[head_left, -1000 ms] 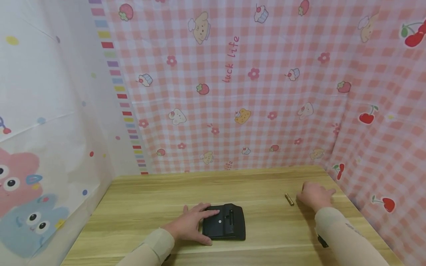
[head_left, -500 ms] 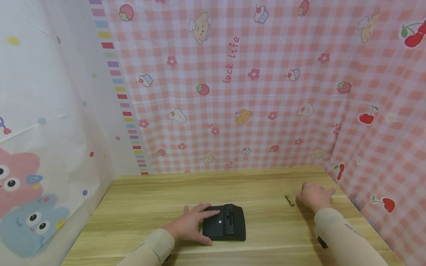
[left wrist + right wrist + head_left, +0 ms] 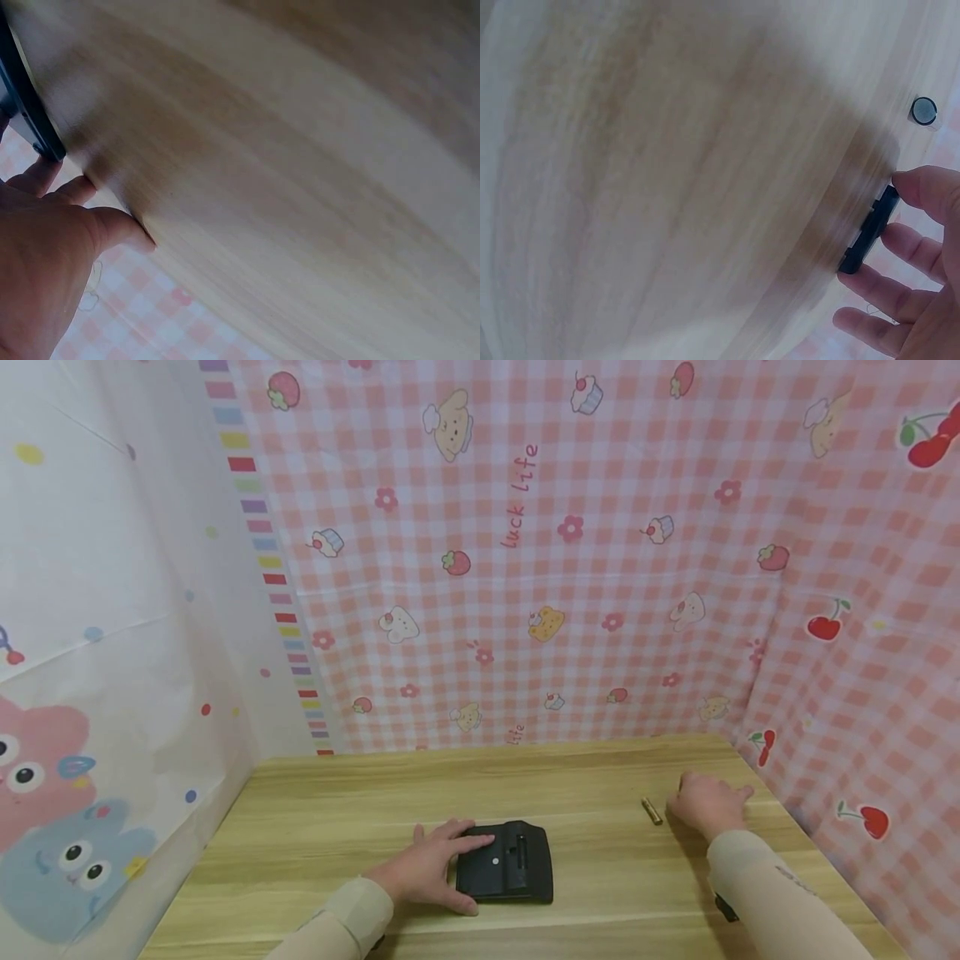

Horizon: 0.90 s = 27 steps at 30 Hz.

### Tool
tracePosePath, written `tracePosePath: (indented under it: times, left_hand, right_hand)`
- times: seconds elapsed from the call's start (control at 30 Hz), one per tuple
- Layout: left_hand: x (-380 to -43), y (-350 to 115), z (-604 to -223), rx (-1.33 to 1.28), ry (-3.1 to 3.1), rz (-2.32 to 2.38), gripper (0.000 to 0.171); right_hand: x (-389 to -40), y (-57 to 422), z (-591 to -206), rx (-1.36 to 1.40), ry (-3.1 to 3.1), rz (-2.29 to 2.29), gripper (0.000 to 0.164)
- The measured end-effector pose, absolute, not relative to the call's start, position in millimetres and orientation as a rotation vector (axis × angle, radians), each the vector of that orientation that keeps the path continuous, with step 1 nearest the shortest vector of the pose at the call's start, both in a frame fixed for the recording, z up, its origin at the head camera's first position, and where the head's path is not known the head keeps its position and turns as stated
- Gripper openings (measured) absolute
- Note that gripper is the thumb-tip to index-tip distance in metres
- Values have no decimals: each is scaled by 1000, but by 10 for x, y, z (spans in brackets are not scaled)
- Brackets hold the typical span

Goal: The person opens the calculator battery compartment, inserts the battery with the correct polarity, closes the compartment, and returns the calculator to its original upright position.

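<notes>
A flat black device (image 3: 486,881), by its shape a calculator, lies back side up on the table with an uncovered battery slot (image 3: 522,852). My left hand (image 3: 429,870) rests on its left side, fingers spread over the top and thumb by the near corner. In the left wrist view the fingertips touch the dark edge (image 3: 34,105). Over at the right, my right hand (image 3: 707,803) pinches a small black battery cover (image 3: 868,231) by its ends, close over the table; the head view hides this cover. Just left of that hand lies a gold battery (image 3: 652,811), its end (image 3: 924,111) showing in the right wrist view.
The wooden table (image 3: 337,810) runs back to a pink checked cloth (image 3: 480,593). More of this cloth hangs along the right side, and a white printed cloth (image 3: 150,610) hangs on the left. Table surface shows between the device and the battery.
</notes>
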<state>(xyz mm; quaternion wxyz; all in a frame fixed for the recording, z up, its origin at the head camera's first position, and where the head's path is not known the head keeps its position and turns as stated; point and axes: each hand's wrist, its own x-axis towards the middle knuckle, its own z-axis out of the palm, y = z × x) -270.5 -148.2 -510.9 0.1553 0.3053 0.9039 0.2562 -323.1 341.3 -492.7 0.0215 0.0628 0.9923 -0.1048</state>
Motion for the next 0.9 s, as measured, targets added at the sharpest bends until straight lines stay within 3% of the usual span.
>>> tracePosePath:
  times: [0.27, 0.67, 0.9]
  left_hand:
    - [-2711, -1480, -5098, 884, 2590, 733, 96]
    - [-2749, -1484, -5165, 870, 2587, 734, 96]
    - [-2752, -1485, -5172, 854, 2579, 746, 95]
  right_hand:
    - [-3225, 3407, -4890, 198, 3069, -330, 39]
    - [-3183, 3461, -4876, 180, 3058, -320, 69]
    - [-3150, 3498, -4822, 134, 3049, -348, 72]
